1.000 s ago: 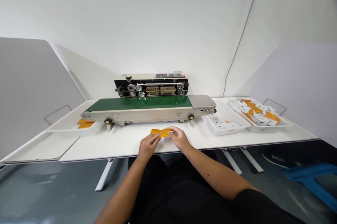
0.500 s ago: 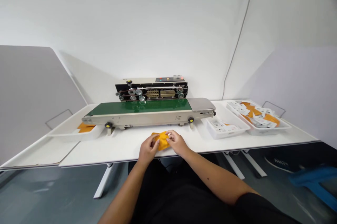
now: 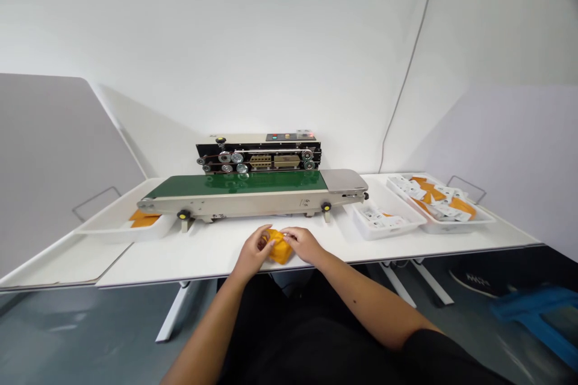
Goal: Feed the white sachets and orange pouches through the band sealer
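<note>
A small orange-yellow pouch is between my two hands, just above the front edge of the white table. My left hand grips its left side, fingers curled at the top and thumb on the near face. On the other side my right hand pinches the upper right edge. Something dark shows under my left fingers, too small to make out. Behind the hands stands a machine with a green conveyor belt and a unit of metal rollers.
At the left, a white bin holds orange pouches. Right of the conveyor stand a white bin with white packets and a bin with white and orange packets. A blue stool is at the lower right.
The pouch has turned and its lower part now points more toward me. My left hand has shifted slightly left and its fingers have risen a little. The whole view has moved slightly.
</note>
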A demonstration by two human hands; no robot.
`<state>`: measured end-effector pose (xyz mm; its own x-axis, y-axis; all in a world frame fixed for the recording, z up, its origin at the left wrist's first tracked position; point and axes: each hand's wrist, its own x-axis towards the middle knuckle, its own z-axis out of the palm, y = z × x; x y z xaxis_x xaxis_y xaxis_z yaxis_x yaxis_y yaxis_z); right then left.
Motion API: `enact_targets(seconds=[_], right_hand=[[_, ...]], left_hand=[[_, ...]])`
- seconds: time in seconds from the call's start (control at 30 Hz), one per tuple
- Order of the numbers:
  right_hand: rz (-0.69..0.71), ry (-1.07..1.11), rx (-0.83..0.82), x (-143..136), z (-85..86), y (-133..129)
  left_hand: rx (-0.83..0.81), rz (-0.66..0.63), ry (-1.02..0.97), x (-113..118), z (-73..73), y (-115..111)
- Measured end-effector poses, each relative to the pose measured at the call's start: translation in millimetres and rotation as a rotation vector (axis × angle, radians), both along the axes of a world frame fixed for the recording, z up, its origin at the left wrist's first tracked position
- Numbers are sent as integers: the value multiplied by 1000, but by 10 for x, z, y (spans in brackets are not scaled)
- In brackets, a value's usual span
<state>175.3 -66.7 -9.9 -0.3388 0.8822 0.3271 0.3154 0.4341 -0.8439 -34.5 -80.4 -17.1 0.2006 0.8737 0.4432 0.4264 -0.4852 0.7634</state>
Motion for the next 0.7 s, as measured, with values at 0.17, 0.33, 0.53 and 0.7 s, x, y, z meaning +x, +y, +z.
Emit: enact_targets(seconds=[0.17, 0.33, 0.53, 0.7], right_hand=[[-22, -40, -34, -3, 49, 36], [60, -193, -9, 64, 162, 26], [183, -223, -95, 266, 499, 183], [-89, 275, -61, 602, 1070, 644]], left_hand=[[-66, -56, 37, 5, 1, -8], [-84, -54, -85, 19, -13, -41], [-125, -107, -153, 19, -46, -30], [-93, -78, -82, 12, -26, -25]])
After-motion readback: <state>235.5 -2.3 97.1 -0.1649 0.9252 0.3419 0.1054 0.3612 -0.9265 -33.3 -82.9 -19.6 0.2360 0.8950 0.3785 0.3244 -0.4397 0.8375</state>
